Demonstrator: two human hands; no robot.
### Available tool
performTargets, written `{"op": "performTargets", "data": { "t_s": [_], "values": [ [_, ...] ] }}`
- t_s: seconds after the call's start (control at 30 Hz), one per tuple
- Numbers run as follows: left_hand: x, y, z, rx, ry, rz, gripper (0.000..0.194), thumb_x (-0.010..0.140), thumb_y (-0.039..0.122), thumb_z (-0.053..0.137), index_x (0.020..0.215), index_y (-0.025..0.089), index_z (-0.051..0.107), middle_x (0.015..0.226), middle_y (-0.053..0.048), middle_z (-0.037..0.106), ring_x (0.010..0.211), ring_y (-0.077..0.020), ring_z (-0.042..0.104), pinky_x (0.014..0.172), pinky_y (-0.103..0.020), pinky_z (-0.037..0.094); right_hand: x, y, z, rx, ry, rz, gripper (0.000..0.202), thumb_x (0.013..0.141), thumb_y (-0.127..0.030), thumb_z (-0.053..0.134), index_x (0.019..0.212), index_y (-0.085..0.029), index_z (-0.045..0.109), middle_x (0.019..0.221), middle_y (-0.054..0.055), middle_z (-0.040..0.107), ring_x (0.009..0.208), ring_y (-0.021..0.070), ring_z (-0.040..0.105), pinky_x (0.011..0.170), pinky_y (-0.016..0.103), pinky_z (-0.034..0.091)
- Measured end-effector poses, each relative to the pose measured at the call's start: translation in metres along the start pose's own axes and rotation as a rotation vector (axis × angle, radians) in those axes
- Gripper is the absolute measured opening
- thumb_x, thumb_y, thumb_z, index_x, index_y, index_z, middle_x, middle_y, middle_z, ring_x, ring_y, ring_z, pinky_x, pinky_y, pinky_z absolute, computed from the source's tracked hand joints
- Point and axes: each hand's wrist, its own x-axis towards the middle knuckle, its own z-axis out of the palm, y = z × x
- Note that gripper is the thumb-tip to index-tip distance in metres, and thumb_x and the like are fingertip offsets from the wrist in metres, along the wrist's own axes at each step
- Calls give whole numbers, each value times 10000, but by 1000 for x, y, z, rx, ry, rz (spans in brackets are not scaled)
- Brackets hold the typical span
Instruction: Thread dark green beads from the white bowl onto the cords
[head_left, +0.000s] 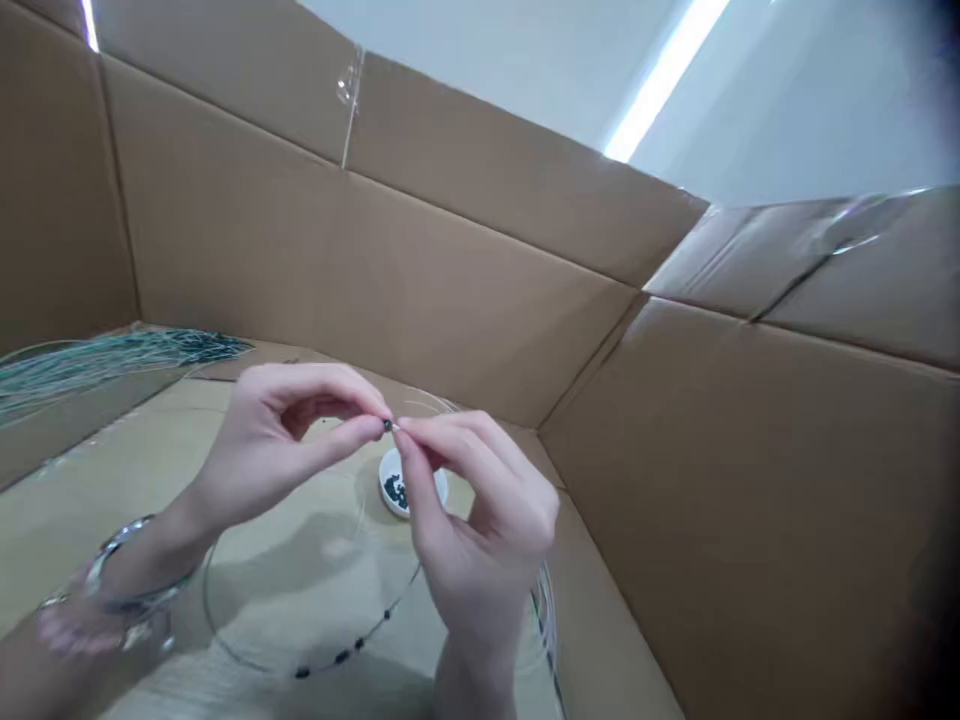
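Observation:
My left hand (289,430) pinches a small dark bead-like piece (388,425) between thumb and forefinger. Facing it, my right hand (480,490) pinches the pale tip of a thin wire (396,428), right against the small dark piece. Whether the tip is inside the piece is too small to tell. Below the hands hangs a loop of thin cable (225,640) with several small black pieces (343,656) spaced along it. Partly behind my right fingers stands a white bowl (386,465) with many small black pieces (395,490) in it.
Tall cardboard walls (375,270) enclose the work surface (172,430). A bundle of greenish thin cables (127,355) with dark ends lies at the far left. More pale cables (547,620) lie coiled to the right, partly behind my right wrist.

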Motion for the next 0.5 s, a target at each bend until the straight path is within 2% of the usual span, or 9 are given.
{"op": "performTargets", "data": {
  "t_s": [0.17, 0.5],
  "values": [
    [-5, -2, -1, -1, -12, -30, 145, 795, 38, 656, 801, 180, 687, 733, 18, 699, 684, -55, 644, 627, -97, 533, -3, 0, 0, 1, -14, 0, 114, 818, -32, 608, 806, -126, 671, 728, 12, 628, 639, 56, 573, 561, 172, 484],
    [-4, 0, 0, 66, -5, -20, 178, 788, 27, 656, 788, 203, 678, 737, 48, 691, 694, -42, 635, 636, -82, 520, -2, 1, 0, -30, -28, 4, 107, 819, -49, 610, 782, -128, 672, 713, 16, 626, 625, 65, 576, 561, 178, 481]
  ]
}}
